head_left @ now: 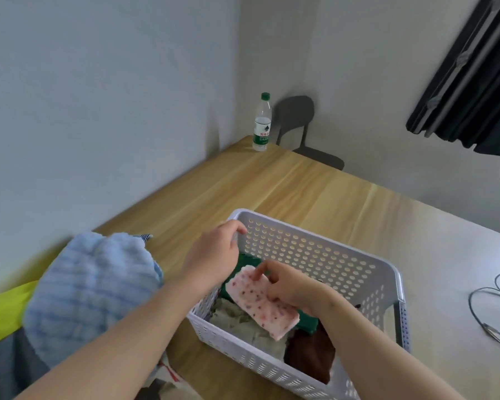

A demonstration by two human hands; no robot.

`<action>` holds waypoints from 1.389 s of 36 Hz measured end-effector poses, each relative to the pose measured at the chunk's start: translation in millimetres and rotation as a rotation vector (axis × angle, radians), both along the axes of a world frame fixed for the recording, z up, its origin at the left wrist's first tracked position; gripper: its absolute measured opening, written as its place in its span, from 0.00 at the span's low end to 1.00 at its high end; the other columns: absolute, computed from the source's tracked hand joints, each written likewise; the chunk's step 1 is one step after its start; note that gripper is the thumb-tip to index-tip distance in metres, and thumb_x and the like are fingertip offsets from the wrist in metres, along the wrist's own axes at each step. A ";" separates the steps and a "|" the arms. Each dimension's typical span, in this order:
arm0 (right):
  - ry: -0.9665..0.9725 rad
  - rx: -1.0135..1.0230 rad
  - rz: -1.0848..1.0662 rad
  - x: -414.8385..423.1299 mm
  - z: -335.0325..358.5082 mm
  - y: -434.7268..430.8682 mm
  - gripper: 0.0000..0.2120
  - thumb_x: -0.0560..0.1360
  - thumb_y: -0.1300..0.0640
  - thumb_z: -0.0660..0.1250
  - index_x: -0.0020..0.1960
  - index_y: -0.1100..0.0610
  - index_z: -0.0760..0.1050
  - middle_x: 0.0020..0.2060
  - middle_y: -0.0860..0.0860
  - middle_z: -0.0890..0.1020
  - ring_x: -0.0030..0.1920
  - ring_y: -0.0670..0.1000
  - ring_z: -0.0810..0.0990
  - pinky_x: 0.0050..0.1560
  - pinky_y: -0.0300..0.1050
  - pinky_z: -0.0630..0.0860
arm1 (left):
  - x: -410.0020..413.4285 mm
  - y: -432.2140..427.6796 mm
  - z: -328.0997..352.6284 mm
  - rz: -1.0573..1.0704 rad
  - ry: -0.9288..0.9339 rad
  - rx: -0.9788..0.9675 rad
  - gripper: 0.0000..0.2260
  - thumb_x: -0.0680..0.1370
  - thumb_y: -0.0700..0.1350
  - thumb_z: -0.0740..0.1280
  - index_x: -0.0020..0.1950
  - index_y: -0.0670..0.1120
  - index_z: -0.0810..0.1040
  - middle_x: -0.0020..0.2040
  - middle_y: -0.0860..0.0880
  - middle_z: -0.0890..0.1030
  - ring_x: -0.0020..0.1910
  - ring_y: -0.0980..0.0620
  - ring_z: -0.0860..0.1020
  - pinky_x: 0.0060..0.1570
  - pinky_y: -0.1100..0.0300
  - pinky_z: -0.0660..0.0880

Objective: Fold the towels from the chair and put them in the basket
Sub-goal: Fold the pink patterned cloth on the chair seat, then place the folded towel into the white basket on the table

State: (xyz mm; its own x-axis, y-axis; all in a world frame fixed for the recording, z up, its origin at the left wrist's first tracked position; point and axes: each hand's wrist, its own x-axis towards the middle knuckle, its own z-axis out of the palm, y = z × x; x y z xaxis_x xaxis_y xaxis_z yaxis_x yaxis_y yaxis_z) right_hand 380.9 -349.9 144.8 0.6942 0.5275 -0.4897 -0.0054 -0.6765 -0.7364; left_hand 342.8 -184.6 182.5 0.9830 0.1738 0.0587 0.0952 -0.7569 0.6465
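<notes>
Listing the contents as we find them.

1. Basket [315, 255]: lower centre of the frame, standing on the wood-grain tabletop [272, 183]. It is white rigid plastic, rectangular, with walls pierced by rows of round holes.
2. Pink towel [260, 306]: folded to a narrow oblong, with a nubbly pile flecked red. It lies aslant on top of the stack inside the basket. Our right hand [289, 287] has its fingers curled over the towel's long edge, pinching it, and we judge this is to seat it flat.
3. Left hand [214, 255]: at the basket's far-left rim, fingers loosely bent. We cannot tell whether they grasp the rim or only hover; steadying the basket seems the likely purpose.
4. Beneath the pink towel: green towel [308, 320], brown towel [309, 353] and beige towel [243, 321], all soft and already stowed.
5. Blue towel [90, 290]: ribbed and fluffy, heaped unfolded at the lower left beside the basket. We judge it is awaiting folding.
6. Bottle [262, 122]: clear plastic with a green cap, upright at the tabletop's far corner, upper centre.
</notes>
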 end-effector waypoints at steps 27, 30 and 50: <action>-0.278 -0.479 0.657 -16.1 -30.7 46.5 0.19 0.73 0.68 0.59 0.62 0.55 0.69 0.49 0.53 0.75 0.46 0.54 0.74 0.39 0.46 0.71 | 2.5 20.1 -15.1 0.211 -0.049 0.045 0.07 0.78 0.45 0.62 0.52 0.54 0.77 0.53 0.57 0.73 0.42 0.56 0.72 0.37 0.63 0.65; -0.191 -0.462 0.639 -16.7 -25.1 43.4 0.24 0.72 0.65 0.64 0.67 0.55 0.66 0.53 0.54 0.76 0.46 0.54 0.76 0.44 0.48 0.76 | -0.4 19.9 -12.3 0.192 -0.043 0.068 0.07 0.78 0.45 0.61 0.53 0.53 0.76 0.55 0.57 0.73 0.35 0.57 0.71 0.31 0.65 0.63; -0.398 0.366 -0.156 -139.2 78.3 124.3 0.07 0.76 0.58 0.62 0.43 0.47 0.74 0.36 0.45 0.80 0.33 0.47 0.77 0.34 0.38 0.73 | -156.5 96.6 -5.9 0.299 -0.154 -0.176 0.12 0.75 0.42 0.62 0.41 0.61 0.72 0.43 0.57 0.77 0.38 0.62 0.75 0.36 0.71 0.64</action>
State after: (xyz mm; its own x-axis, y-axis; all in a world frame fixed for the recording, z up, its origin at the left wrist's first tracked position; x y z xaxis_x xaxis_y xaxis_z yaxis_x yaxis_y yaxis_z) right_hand 241.7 -225.6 223.1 0.8714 0.4901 0.0217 0.2417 -0.3904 -0.8884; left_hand 186.2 -88.0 176.6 0.8695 0.4722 0.1452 0.1870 -0.5865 0.7881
